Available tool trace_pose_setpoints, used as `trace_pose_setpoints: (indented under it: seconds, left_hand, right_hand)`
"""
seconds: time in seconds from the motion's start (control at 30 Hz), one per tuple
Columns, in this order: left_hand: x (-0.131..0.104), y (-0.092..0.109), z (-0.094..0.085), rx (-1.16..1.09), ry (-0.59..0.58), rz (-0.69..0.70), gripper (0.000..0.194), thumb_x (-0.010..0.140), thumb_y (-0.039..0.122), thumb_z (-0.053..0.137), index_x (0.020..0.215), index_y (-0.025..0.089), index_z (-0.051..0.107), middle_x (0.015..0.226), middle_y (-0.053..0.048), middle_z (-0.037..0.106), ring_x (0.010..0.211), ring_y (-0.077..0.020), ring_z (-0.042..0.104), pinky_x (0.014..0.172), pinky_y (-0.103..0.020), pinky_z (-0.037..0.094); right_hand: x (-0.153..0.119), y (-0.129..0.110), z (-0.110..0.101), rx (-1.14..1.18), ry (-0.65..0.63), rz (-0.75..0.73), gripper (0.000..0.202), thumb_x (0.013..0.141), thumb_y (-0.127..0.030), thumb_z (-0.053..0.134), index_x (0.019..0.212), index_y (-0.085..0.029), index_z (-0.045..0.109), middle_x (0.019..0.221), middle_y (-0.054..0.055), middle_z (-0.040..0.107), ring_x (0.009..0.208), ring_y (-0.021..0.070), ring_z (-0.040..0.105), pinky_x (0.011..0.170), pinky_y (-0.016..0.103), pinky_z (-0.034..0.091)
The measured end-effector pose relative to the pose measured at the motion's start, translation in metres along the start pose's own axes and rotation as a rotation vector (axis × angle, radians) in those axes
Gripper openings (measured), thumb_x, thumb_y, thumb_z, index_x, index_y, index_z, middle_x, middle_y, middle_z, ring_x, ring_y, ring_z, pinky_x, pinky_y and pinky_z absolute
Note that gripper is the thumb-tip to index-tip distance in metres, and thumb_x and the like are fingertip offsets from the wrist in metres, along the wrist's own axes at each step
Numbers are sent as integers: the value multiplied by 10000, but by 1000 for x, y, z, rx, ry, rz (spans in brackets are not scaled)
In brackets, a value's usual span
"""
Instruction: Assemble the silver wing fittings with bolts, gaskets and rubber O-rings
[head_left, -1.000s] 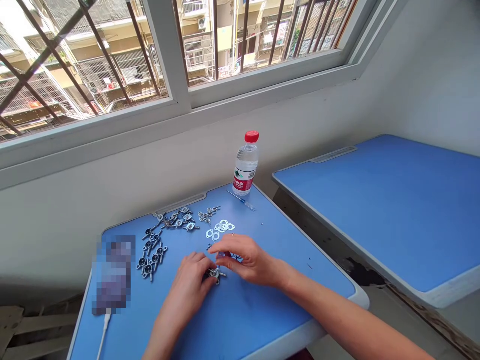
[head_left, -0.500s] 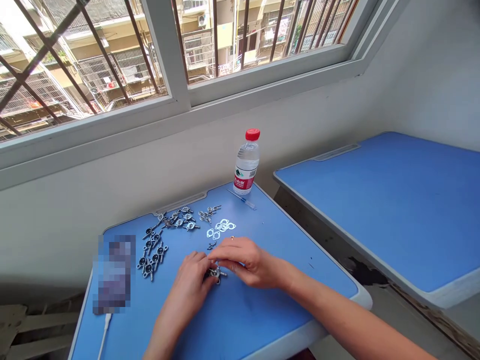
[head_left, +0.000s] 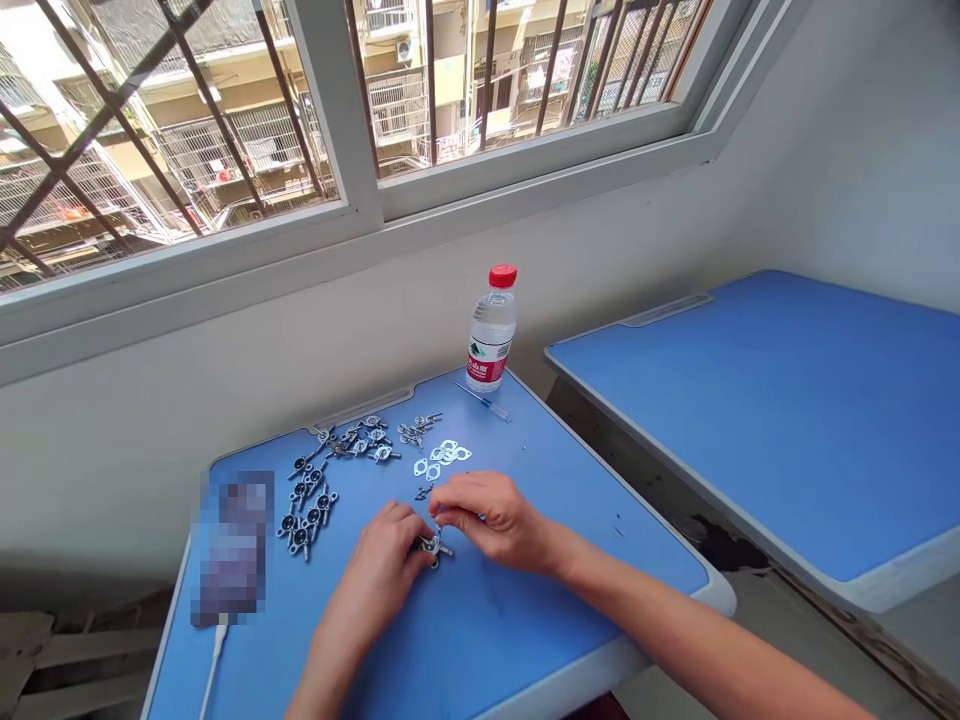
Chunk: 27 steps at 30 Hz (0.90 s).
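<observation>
My left hand [head_left: 386, 560] rests on the blue table with its fingers closed around a small metal valve [head_left: 433, 547], which has a short pipe stub pointing right. Fingertips cover part of it. Just above the valve, my right hand [head_left: 484, 515] makes a pinch; a tiny shiny piece shows under the fingertips, too small to name. Beyond the hands lie tiny screws [head_left: 424, 492] and thin oval metal plates [head_left: 448, 453] with holes. Several levers [head_left: 416, 430] are further back. To the left are valve bodies with black round centres [head_left: 307, 505] and several valves with plates on top [head_left: 375, 436].
A water bottle [head_left: 492, 335] with a red cap stands at the back corner, a screwdriver [head_left: 487, 402] beside it. A blurred-out object [head_left: 232, 550] with a white cable [head_left: 215, 660] lies at the left edge. Another blue table [head_left: 787, 400] stands to the right, across a gap.
My right hand has lifted and shifted slightly right, away from the left fingers, so more of the valve shows. My left hand stays on the valve. The view has tilted a little.
</observation>
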<state>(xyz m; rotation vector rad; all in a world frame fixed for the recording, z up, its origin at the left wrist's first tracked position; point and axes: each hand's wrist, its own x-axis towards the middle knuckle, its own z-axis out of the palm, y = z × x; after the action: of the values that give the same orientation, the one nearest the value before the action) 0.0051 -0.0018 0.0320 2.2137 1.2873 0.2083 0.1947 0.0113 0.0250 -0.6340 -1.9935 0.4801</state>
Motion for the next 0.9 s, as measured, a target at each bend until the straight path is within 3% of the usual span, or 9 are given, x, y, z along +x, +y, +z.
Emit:
trace_pose_setpoints:
  seconds: [0.3, 0.67, 0.9]
  left_hand:
    - [-1, 0, -6, -78, -65, -20, 219, 827, 72, 618, 991, 201, 689, 1027, -46, 666, 1019, -230, 577, 886, -344, 447]
    - [-1, -2, 1, 19, -14, 34, 236, 862, 82, 552, 1016, 226, 657, 1078, -45, 664, 1031, -237, 571, 904, -371, 427]
    - [1, 2, 0, 104, -17, 5, 120, 866, 112, 581, 919, 201, 641, 966, -41, 652, 934, -240, 564, 824, -367, 430]
  right_hand:
    - [-2, 5, -1, 66, -40, -3, 198, 991, -168, 441, 1058, -151, 626, 793, 57, 687, 690, 144, 601, 644, 263, 511]
    - [0, 2, -6, 38, -44, -83, 216, 982, -118, 420, 1100, -163, 594, 865, 77, 694, 773, 163, 605, 694, 290, 513]
    - [-3, -2, -3, 77, -59, -79, 193, 994, -124, 417, 1074, -161, 588, 883, 77, 700, 763, 154, 597, 696, 281, 502]
